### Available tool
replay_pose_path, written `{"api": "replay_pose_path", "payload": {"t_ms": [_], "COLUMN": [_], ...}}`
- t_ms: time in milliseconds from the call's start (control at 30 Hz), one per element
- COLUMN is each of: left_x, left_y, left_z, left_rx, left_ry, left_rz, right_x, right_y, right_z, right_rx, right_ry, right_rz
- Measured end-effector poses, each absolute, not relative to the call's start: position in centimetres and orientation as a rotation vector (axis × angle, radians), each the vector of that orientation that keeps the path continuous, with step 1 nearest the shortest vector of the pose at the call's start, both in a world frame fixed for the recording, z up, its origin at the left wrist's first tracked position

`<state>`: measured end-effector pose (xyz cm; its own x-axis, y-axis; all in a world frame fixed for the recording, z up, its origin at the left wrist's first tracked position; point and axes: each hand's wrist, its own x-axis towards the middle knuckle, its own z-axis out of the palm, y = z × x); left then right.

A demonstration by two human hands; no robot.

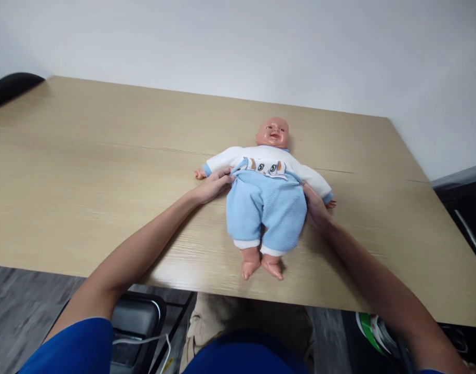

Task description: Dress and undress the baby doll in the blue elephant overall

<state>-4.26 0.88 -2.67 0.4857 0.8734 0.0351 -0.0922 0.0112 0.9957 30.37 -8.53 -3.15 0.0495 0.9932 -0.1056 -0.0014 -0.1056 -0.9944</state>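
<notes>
A baby doll (pixel 267 192) is lying on its back near the middle of the wooden surface (pixel 85 171), head toward the wall and bare feet toward the near edge, so that its front is facing up and both flanks are reachable. It is wearing light blue trousers (pixel 264 208) and a white top (pixel 269 156) with blue cuffs. The left hand (pixel 214 184) is pinching the trouser waistband at the doll's side, fingers closed on the cloth. The right hand (pixel 314 208) is pressing against the opposite hip, partly hidden behind the trousers; whether it is gripping the cloth cannot be told. Placing one hand at each side is keeping the garment level across the body. Below the near edge, a dark case (pixel 138 319) with a white cable (pixel 144 340) is sitting on the floor.
</notes>
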Motion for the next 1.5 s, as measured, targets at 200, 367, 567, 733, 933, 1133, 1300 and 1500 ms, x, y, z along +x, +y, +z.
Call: {"api": "replay_pose_path", "payload": {"t_ms": [200, 367, 567, 733, 933, 1133, 1300, 1500], "left_x": [-3.7, -4.3, -2.5, -1.5, -3.1, -4.0, -2.6, -2.9], "left_y": [0.6, 0.5, 0.8, 2.1, 1.0, -0.2, -0.9, -0.4], "left_z": [-3.6, -1.4, 1.7, 0.5, -2.1, -2.6, -3.4, -3.3], "left_rx": [1.277, 1.607, 1.812, 1.559, 1.754, 1.688, 1.443, 1.474], "left_ry": [0.77, 0.76, 0.759, 0.773, 0.97, 0.933, 1.04, 1.026], "left_rz": [0.9, 0.934, 0.919, 0.873, 0.911, 0.872, 1.068, 1.127], "right_x": [30.8, 30.7, 29.6, 30.4, 32.3, 31.0, 29.5, 30.0], "right_y": [-8.2, -9.2, -8.0, -4.7, -6.8, -8.4, -8.5, -7.8], "right_z": [-2.7, -1.4, 1.7, 0.3, -3.6, -4.8, -4.5, -4.3], "right_rx": [-1.336, -1.352, -1.242, -1.312, -1.453, -1.354, -1.285, -1.261], "right_ry": [-1.173, -1.32, -1.627, -1.383, -1.444, -1.275, -0.993, -1.038], "right_rz": [1.178, 0.977, 0.736, 1.012, 0.778, 0.901, 1.219, 1.196]}}
